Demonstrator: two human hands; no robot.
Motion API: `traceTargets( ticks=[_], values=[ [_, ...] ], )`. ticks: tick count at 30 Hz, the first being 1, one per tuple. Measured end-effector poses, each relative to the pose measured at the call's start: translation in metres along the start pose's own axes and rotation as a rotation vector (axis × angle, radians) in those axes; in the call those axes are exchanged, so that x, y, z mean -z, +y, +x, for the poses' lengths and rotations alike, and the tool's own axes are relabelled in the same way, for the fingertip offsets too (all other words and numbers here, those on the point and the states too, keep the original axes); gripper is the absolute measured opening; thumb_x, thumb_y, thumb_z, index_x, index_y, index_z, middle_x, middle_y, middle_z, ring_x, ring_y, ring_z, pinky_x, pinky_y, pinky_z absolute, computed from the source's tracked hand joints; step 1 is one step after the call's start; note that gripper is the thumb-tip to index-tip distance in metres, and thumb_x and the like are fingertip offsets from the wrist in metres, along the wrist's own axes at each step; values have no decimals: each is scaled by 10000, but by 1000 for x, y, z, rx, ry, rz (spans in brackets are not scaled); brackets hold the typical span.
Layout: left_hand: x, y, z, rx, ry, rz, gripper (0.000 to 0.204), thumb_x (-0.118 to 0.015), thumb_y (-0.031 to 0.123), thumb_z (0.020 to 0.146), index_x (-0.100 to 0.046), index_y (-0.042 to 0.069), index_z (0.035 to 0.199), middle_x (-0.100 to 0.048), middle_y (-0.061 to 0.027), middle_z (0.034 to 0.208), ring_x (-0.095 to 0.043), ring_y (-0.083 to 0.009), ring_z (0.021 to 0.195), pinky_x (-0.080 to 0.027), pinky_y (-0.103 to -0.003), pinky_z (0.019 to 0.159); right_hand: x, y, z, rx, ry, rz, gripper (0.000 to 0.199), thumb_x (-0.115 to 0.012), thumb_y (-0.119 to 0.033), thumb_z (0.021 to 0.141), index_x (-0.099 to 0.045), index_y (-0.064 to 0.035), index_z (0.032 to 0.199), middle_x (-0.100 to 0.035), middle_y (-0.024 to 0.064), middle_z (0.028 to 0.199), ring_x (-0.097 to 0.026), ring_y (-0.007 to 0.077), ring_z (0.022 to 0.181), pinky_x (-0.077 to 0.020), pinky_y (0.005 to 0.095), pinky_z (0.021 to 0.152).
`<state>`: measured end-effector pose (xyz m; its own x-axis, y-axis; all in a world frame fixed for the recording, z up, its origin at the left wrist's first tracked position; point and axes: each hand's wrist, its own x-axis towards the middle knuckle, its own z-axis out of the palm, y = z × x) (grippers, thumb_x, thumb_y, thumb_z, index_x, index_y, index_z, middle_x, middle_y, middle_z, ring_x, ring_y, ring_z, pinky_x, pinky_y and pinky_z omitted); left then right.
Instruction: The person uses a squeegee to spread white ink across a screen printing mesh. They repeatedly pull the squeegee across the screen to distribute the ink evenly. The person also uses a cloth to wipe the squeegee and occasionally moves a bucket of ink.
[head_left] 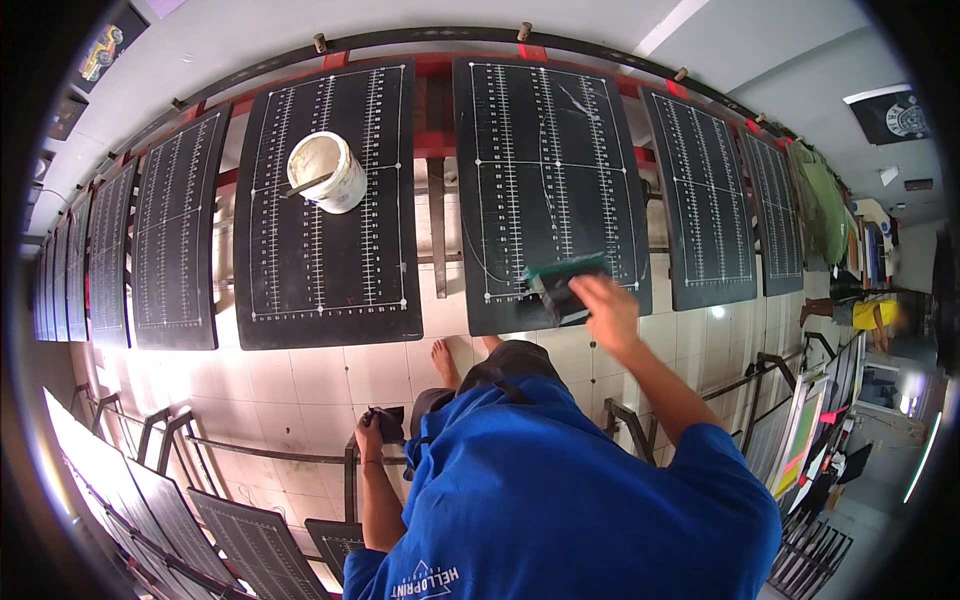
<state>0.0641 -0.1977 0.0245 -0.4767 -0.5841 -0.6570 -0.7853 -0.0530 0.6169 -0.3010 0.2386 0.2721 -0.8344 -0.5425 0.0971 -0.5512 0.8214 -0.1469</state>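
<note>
My right hand (606, 308) is closed round a flat black tool with a green edge (566, 284), which looks like a squeegee. It is over the near end of a black platen board (515, 215) marked with white rulers. A wet-looking curved streak runs along that board. Lower down on the left, my left hand (369, 436) is closed on a dark, crumpled piece (390, 424), possibly a cloth. A white bucket (346, 188) stands on the board to the left, with a dark stick (308, 185) leaning over its rim.
More ruled boards (178, 230) line the red frame to the left, and others (705, 200) to the right. Behind me stand dark metal racks (270, 452) and further boards. Green cloth (820, 205) hangs at the far right. A person in yellow (874, 316) is beyond it.
</note>
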Motion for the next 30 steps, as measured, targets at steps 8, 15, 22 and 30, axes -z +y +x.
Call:
traceTargets(
  ticks=[8, 15, 22, 30],
  values=[
    [25, 11, 5, -6, -75, 45, 279, -680, 197, 908, -684, -37, 1061, -716, -106, 919, -647, -157, 811, -511, -319, 725, 3, 89, 40, -360, 149, -109, 521, -720, 8, 707, -653, -123, 1206, -657, 58, 1130, -627, 302, 1030, -533, 413, 863],
    [26, -19, 38, 23, -80, 177, 277, -683, 200, 917, -709, -29, 1069, -740, -103, 964, -662, -156, 834, -524, -317, 758, -26, -22, -47, -612, 4, -215, 684, -831, -190, 677, -577, -60, 1299, -592, 105, 1138, -588, 313, 1072, -538, 413, 854],
    [3, 19, 60, -48, -199, 56, 267, -649, 165, 929, -697, -28, 1107, -733, -102, 995, -673, -156, 865, -534, -310, 786, -14, -92, 51, -448, 53, 21, 211, -684, -108, 755, -653, -27, 948, -640, 117, 961, -658, 314, 927, -576, 439, 720],
    [11, 55, 54, -96, -168, 0, 245, -651, 159, 921, -706, -1, 1098, -729, -99, 979, -672, -170, 860, -529, -320, 765, 3, 47, -28, -537, 152, -152, 505, -770, -79, 713, -654, -102, 1205, -646, 72, 1110, -618, 295, 1047, -541, 407, 853]
  ],
)
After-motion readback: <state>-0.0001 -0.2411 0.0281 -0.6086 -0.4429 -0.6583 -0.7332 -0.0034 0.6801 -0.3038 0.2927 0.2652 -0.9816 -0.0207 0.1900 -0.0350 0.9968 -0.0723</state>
